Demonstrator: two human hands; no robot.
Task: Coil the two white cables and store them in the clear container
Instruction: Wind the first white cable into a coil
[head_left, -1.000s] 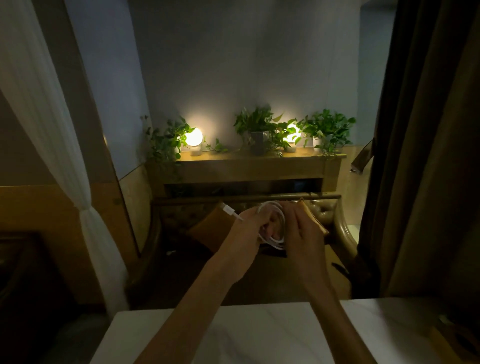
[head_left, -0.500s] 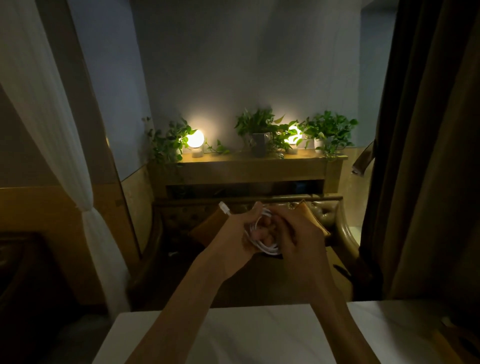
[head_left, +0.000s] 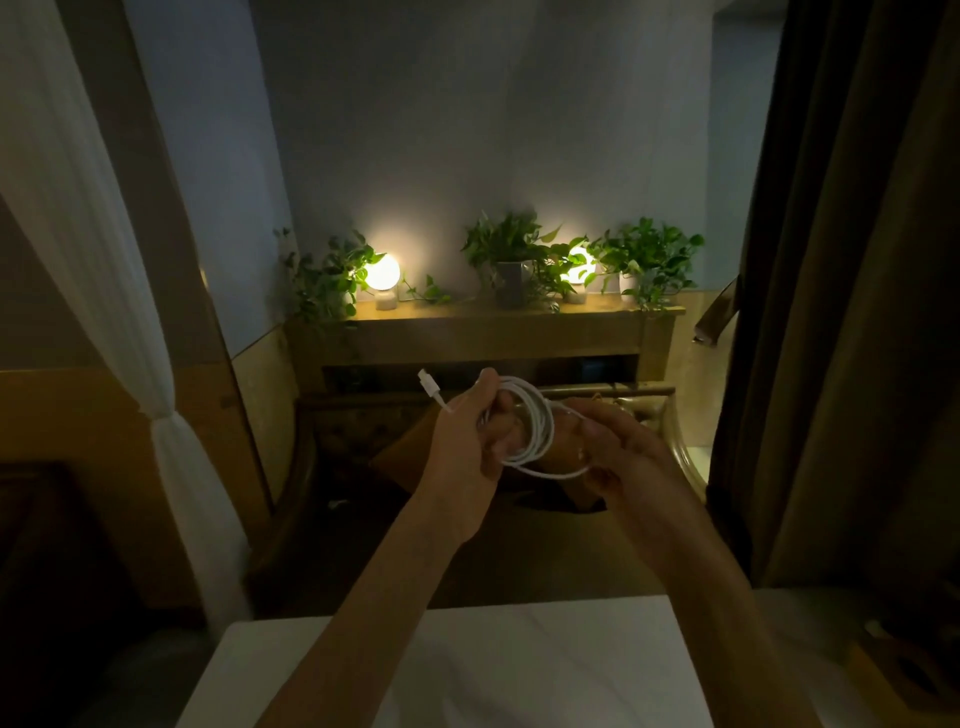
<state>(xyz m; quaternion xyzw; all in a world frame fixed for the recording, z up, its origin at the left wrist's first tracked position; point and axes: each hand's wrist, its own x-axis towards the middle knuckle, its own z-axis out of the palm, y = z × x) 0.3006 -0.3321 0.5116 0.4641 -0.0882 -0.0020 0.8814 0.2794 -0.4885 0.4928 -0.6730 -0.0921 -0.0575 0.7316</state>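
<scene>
Both hands, left hand (head_left: 470, 447) and right hand (head_left: 621, 452), grip one coiled white cable (head_left: 535, 426); no writing legible.

You've got one white cable (head_left: 530, 421) wound into a multi-loop coil, held up in the air, well above the surface. The coil stands roughly upright. One outer loop sags lower and wider than the rest. The connector end (head_left: 429, 387) sticks out up and left, free of the coil. No second cable or clear container is in view.
</scene>
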